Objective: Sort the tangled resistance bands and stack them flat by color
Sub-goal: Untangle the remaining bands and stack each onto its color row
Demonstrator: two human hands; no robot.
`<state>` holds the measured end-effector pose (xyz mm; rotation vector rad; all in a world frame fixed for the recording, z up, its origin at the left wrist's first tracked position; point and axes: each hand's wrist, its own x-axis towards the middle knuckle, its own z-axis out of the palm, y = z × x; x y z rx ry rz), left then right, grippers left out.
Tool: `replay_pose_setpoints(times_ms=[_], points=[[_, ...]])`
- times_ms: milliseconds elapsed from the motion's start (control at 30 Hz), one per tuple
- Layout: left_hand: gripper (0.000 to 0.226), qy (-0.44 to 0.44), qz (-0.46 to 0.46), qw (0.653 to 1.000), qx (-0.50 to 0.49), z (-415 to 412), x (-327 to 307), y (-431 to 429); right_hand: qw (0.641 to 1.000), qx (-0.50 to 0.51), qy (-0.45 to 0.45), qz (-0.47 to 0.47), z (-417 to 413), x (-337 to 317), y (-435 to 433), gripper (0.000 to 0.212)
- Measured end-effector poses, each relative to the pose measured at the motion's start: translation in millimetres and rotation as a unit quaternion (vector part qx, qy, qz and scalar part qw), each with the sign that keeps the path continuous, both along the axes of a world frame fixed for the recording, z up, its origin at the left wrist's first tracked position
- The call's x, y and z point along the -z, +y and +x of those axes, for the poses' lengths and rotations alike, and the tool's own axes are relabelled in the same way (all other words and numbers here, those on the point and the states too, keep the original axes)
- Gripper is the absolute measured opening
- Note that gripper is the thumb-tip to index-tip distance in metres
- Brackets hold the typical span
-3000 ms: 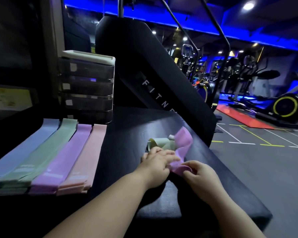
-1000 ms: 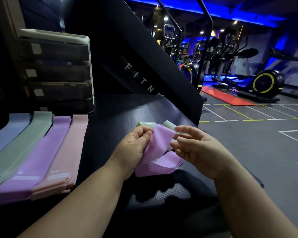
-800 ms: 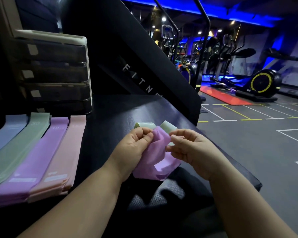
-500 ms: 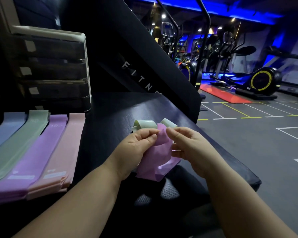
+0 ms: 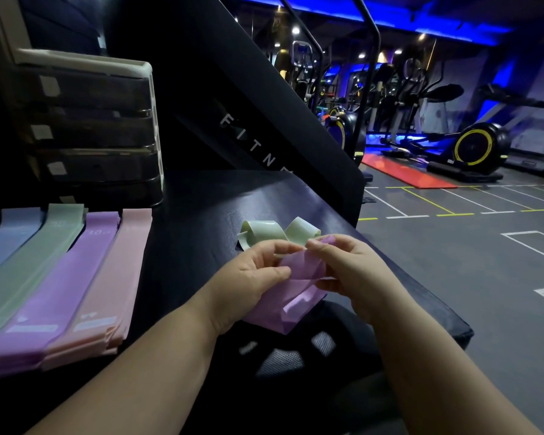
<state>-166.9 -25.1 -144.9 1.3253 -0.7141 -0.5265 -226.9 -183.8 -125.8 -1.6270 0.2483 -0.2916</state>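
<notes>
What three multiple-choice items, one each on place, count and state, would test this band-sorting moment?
1. The pink stack lies in the row: A. leftmost B. rightmost C. middle
2. Flat stacks in the row: A. two B. four C. six
3. The loose purple band is: A. pinched by left hand and right hand B. flat on a stack C. knotted, untouched
B, it lies right of the purple stack, ending the row; B, blue stack, green stack, purple, pink; A, both hands pinch it.
</notes>
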Motion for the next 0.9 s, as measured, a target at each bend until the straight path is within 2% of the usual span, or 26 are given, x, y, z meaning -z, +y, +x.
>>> replay_pose_setpoints(times_ms=[100, 200, 267, 333, 433, 500, 567, 633, 800, 900], points=[[0.026, -0.04, 0.04, 0.998, -0.041, 0.8, 2.3, -0.1, 0.997, 0.037, -0.053, 0.034, -0.1, -4.7, -2.5, 0.011], [0.039, -0.155, 0.141, 0.975, -0.073, 2.5, 3.6, 1.9, 0.991, 0.079, -0.103, 0.029, -3.1, -9.4, -10.1, 0.019], [0.036, -0.254, 0.219, 0.933, -0.129, 2.6, 4.0, 2.1, 0.988, 0.104, -0.114, 0.007, -3.6, -8.7, -15.6, 0.021], [0.035, -0.32, 0.239, 0.892, -0.21, 1.2, 3.1, 1.6, 0.985, 0.115, -0.131, 0.013, -3.9, -9.0, -16.4, 0.023], [0.021, -0.36, 0.237, 0.843, -0.323, -3.7, -5.5, 0.3, 0.977, 0.125, -0.171, 0.038, -4.2, -12.5, -16.3, 0.025], [0.011, -0.395, 0.259, 0.793, -0.383, -9.2, -15.3, 2.4, 0.969, 0.124, -0.201, 0.071, -3.4, -16.7, -15.9, 0.022], [0.017, -0.424, 0.267, 0.76, -0.414, -13.3, -23.7, 7.1, 0.961, 0.123, -0.222, 0.107, -1.9, -20.1, -17.1, 0.016], [0.023, -0.446, 0.268, 0.741, -0.425, -14.3, -28.4, 13.0, 0.957, 0.125, -0.229, 0.126, -0.3, -21.2, -20.0, 0.018], [0.018, -0.525, 0.271, 0.717, -0.371, -15.5, -27.5, 21.8, 0.969, 0.085, -0.203, 0.115, 1.7, -16.8, -34.0, 0.035], [0.018, -0.507, 0.309, 0.757, -0.272, -16.1, -15.1, 18.7, 0.984, 0.074, -0.153, 0.051, -0.5, -10.2, -43.8, 0.036]])
